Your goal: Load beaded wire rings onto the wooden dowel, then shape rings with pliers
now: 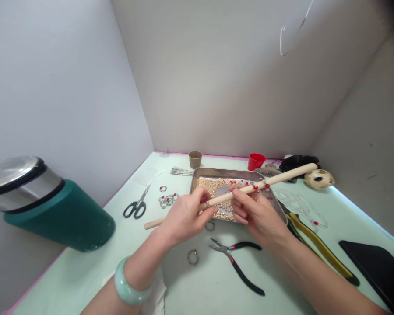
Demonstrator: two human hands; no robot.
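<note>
The pale green table [85, 262] carried everything, and the metal tray [197, 175] of small gold beads near its middle serves as the landmark here. Far to the left of the tray lay a teal bin [62, 214] with a steel lid, tipped on its side. To the right of the tray, near the table's edge, sat a flat black object [374, 262], and between it and the tray lay yellow-handled pliers [318, 245].

Across the tray, slanting from its near left side up past its far right corner, ran a long wooden dowel [292, 173]. The left hand [184, 216] was closed on the dowel over the tray's near left edge, with a small beaded ring [207, 202] on the rod at its fingertips. The right hand [259, 214] gripped the dowel just over the tray's near right part, fingers curled around it; red beads [261, 185] sat on the rod just beyond them.

In front of the tray lay black-handled pliers [239, 262] and a loose beaded ring [193, 257]. Left of the tray were scissors [137, 205] and a few finished rings [167, 200]. Behind the tray stood a brown cup [195, 159] and a red cup [256, 161].
</note>
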